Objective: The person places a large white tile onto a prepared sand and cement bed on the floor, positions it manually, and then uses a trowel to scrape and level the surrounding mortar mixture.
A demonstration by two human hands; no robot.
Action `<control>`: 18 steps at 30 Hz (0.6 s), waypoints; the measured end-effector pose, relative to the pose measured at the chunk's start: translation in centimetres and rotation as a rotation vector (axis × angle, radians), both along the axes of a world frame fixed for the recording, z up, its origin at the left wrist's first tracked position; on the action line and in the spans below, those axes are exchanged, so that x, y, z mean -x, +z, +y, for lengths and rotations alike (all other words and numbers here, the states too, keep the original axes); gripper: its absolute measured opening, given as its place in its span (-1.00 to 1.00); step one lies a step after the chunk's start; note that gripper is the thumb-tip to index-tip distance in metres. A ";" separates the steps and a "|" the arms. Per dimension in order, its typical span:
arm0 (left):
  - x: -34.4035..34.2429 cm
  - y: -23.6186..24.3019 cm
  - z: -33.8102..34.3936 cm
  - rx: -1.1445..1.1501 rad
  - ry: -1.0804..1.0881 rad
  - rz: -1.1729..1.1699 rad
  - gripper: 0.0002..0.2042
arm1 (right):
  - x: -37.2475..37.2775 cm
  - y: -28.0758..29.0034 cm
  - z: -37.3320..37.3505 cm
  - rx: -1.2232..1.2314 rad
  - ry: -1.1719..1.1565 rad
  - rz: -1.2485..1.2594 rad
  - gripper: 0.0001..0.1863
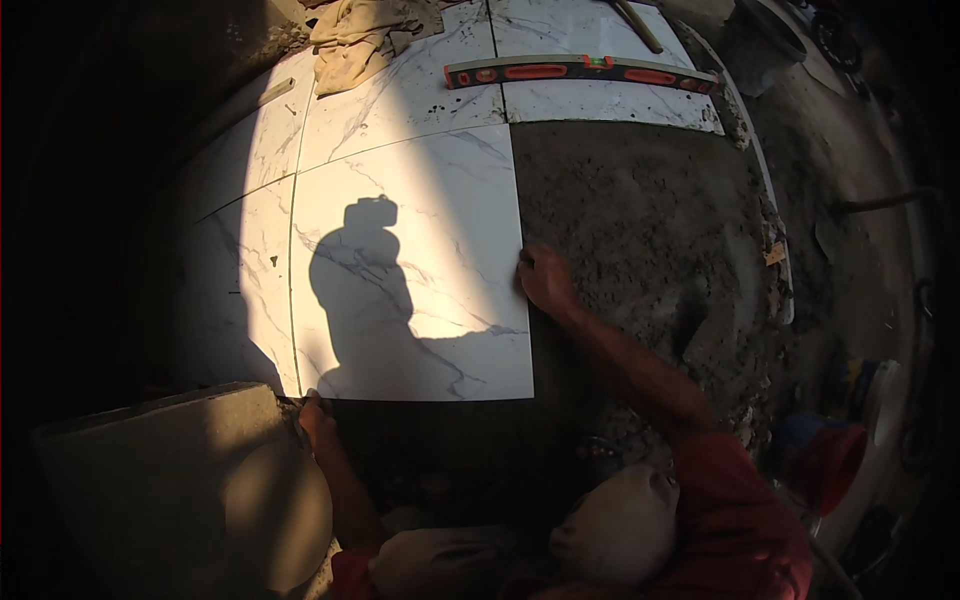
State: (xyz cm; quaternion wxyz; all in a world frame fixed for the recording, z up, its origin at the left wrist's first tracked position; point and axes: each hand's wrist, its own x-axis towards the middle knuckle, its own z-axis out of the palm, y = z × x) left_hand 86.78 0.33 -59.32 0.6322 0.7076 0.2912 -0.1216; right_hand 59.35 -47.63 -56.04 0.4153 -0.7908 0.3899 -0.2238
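Note:
A large white marble-patterned floor tile (455, 275) lies in front of me, with my shadow falling over its middle. My left hand (316, 418) is at its near left corner, the thumb showing at the edge. On the tile's right edge my right hand (545, 280) is closed, fingers curled against the side. The fingers' undersides are hidden on both hands. Bordering tiles lie along the left and far sides, with narrow joints between them. Dark, rough mortar (640, 220) spreads to the right of the tile.
A black and orange spirit level (580, 72) rests across the far tiles. A crumpled tan cloth (350, 45) and a tool handle (637, 25) lie there too. A pale block-like ledge (150, 480) stands near left. Red bucket (835, 465) at right, dark bucket (760, 40) far right.

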 end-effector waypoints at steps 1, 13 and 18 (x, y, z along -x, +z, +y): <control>-0.1 0.0 -0.8 -0.001 0.048 -0.007 -0.96 | -0.1 0.0 0.2 0.009 0.002 0.054 -0.82; 12.4 6.6 -8.1 -0.526 -0.614 -0.493 -0.78 | 12.8 5.9 7.0 -0.196 0.225 -0.134 -0.86; 17.5 14.7 -19.6 -0.490 -1.580 -0.578 -0.74 | 25.3 5.6 15.4 -0.680 0.458 0.116 -0.80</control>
